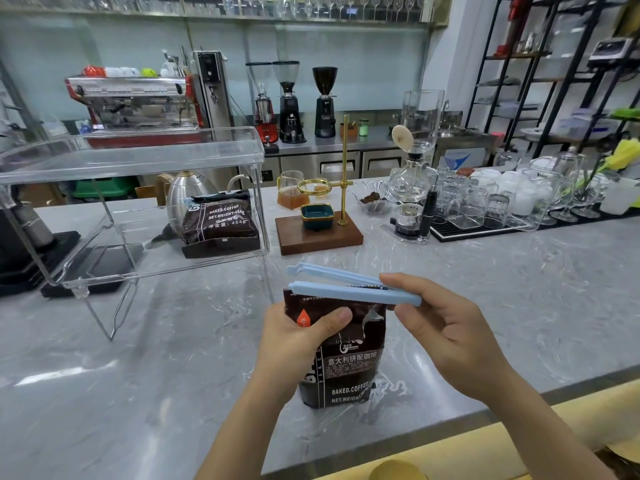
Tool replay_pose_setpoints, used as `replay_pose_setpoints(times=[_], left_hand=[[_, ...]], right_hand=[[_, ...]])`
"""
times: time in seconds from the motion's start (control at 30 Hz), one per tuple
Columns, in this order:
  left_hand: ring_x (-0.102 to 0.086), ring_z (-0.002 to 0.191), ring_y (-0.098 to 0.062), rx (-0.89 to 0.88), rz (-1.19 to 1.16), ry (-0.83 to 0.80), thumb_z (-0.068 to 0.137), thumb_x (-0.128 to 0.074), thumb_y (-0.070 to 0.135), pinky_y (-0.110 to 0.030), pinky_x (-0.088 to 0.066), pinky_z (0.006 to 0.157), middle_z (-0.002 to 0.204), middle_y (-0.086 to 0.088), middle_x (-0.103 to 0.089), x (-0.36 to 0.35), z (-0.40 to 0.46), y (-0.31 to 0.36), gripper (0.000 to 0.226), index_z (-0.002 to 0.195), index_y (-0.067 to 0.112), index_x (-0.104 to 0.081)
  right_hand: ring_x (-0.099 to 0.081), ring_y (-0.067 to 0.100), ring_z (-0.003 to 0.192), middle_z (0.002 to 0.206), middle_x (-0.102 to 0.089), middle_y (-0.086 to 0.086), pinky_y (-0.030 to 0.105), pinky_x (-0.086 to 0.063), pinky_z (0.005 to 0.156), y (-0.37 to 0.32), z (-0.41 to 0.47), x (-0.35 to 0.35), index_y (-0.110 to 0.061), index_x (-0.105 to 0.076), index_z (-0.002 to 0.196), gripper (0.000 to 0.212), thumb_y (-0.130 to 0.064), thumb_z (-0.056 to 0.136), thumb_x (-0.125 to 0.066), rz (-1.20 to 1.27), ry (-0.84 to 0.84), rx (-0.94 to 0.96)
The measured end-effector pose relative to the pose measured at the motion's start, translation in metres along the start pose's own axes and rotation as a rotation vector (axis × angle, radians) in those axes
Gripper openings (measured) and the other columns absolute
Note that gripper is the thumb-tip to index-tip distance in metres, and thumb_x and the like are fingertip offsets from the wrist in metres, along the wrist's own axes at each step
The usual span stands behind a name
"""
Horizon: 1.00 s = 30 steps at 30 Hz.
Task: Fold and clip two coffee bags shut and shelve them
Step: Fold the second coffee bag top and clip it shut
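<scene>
Pale-blue plastic sealing clip (353, 289), arms still parted, straddles the dark foil coffee bag (341, 355) top; right hand (446, 327) pinches its hinge end, left hand (298, 337) grips the bag. Fold could slip out before closing.

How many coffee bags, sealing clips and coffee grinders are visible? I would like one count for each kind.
Coffee bags: 2, one on the clear shelf, one in the left hand
Sealing clips: 1, light blue
Coffee grinders: 3
Total: 6
</scene>
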<state>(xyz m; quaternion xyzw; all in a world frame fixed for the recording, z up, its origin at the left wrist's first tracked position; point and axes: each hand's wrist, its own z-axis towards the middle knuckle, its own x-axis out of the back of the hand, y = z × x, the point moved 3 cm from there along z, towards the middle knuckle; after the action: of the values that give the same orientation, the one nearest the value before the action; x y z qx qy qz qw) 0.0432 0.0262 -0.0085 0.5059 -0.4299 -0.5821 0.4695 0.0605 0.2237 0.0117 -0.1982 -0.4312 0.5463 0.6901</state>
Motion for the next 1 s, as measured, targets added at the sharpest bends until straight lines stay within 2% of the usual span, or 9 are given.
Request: replay_pose_setpoints(times=[0.1, 0.2, 0.33, 0.57, 0.73, 0.87, 1.0], left_hand=[[-0.079, 0.082, -0.021, -0.003, -0.006, -0.006, 0.062, -0.082, 0.017, -0.026, -0.060, 0.070, 0.087, -0.006, -0.082, 0.000, 0.000, -0.001, 0.021, 0.082, 0.024, -0.082], [-0.079, 0.086, -0.025, -0.004, 0.006, 0.003, 0.063, -0.083, 0.018, -0.033, -0.061, 0.075, 0.090, -0.008, -0.082, 0.002, -0.001, -0.003, 0.025, 0.087, 0.020, -0.081], [-0.078, 0.088, -0.027, -0.033, 0.049, 0.005, 0.067, -0.086, 0.015, -0.039, -0.061, 0.078, 0.092, -0.009, -0.081, 0.003, -0.001, -0.003, 0.029, 0.095, 0.015, -0.079], [-0.078, 0.086, -0.020, -0.088, 0.048, -0.002, 0.065, -0.082, 0.017, -0.026, -0.060, 0.072, 0.090, -0.003, -0.082, 0.002, -0.003, -0.001, 0.025, 0.090, 0.021, -0.078], [-0.078, 0.084, -0.020, -0.087, 0.057, -0.003, 0.074, -0.081, 0.002, -0.024, -0.059, 0.069, 0.089, -0.005, -0.082, 0.003, -0.002, -0.002, 0.024, 0.095, 0.013, -0.077], [-0.078, 0.084, -0.022, -0.089, 0.057, -0.005, 0.073, -0.082, 0.005, -0.028, -0.060, 0.071, 0.090, -0.007, -0.082, 0.003, -0.003, -0.003, 0.023, 0.092, 0.017, -0.078], [-0.077, 0.091, -0.030, -0.095, 0.050, -0.016, 0.072, -0.085, 0.013, -0.044, -0.061, 0.082, 0.094, -0.011, -0.081, 0.003, -0.004, -0.003, 0.027, 0.098, 0.014, -0.078]], right_hand=[[-0.064, -0.006, 0.095, 0.109, -0.067, -0.030, 0.004, -0.043, 0.081, 0.002, -0.002, -0.002, -0.028, -0.063, 0.122, 0.038, -0.009, 0.090, -0.058, 0.014, -0.007, -0.020], [-0.065, 0.000, 0.105, 0.116, -0.068, -0.026, 0.008, -0.045, 0.087, 0.002, -0.001, -0.003, -0.030, -0.061, 0.125, 0.040, -0.012, 0.090, -0.058, 0.029, -0.028, -0.039], [-0.065, -0.003, 0.100, 0.111, -0.066, -0.031, 0.006, -0.045, 0.082, -0.001, 0.001, -0.005, -0.026, -0.059, 0.129, 0.040, -0.014, 0.091, -0.056, 0.025, -0.067, -0.068], [-0.067, 0.012, 0.109, 0.116, -0.070, -0.018, 0.018, -0.051, 0.089, -0.001, 0.004, -0.016, -0.028, -0.060, 0.128, 0.039, -0.016, 0.090, -0.056, 0.119, -0.098, -0.118], [-0.066, 0.013, 0.112, 0.118, -0.069, -0.015, 0.022, -0.054, 0.090, -0.004, 0.008, -0.020, -0.027, -0.060, 0.128, 0.040, -0.017, 0.089, -0.056, 0.165, -0.123, -0.155], [-0.068, 0.009, 0.103, 0.112, -0.071, -0.013, 0.020, -0.053, 0.083, -0.007, 0.012, -0.023, -0.025, -0.063, 0.125, 0.038, -0.021, 0.088, -0.060, 0.199, -0.147, -0.210], [-0.069, 0.003, 0.092, 0.102, -0.074, -0.015, 0.013, -0.051, 0.075, -0.012, 0.018, -0.029, -0.023, -0.068, 0.119, 0.032, -0.027, 0.087, -0.067, 0.211, -0.127, -0.222]])
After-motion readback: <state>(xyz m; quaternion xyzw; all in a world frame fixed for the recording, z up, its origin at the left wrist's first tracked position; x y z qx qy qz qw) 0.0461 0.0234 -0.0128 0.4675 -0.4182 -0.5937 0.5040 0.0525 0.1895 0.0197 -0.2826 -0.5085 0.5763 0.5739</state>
